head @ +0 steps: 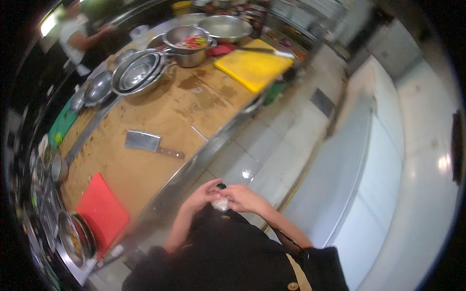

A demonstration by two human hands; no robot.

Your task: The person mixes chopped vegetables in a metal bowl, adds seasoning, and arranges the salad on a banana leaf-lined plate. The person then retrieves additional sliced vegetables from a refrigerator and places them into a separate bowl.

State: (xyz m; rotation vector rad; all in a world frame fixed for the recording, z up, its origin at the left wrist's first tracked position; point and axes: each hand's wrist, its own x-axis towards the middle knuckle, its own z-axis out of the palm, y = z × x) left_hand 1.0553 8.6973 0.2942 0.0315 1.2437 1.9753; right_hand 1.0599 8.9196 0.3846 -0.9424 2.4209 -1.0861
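Observation:
My left hand [201, 195] and my right hand [243, 198] meet close in front of my body. Between their fingers is a small whitish, translucent crumpled item [220, 204], perhaps plastic. A small black round piece [221, 186] shows above it at the fingertips; whether the two are joined cannot be told. Fingers cover much of both. On the tan worktop [174, 109] beyond my hands lies a cleaver [143, 140], its wooden handle towards the table's metal edge.
A red cutting board [103, 211] and a metal bowl with food [72, 238] stand at left. Steel bowls [140, 72], a pot topped by chopped vegetables [191, 42] and a yellow board [255, 63] with a knife [264, 51] are farther back. Another person [74, 40] stands across the table.

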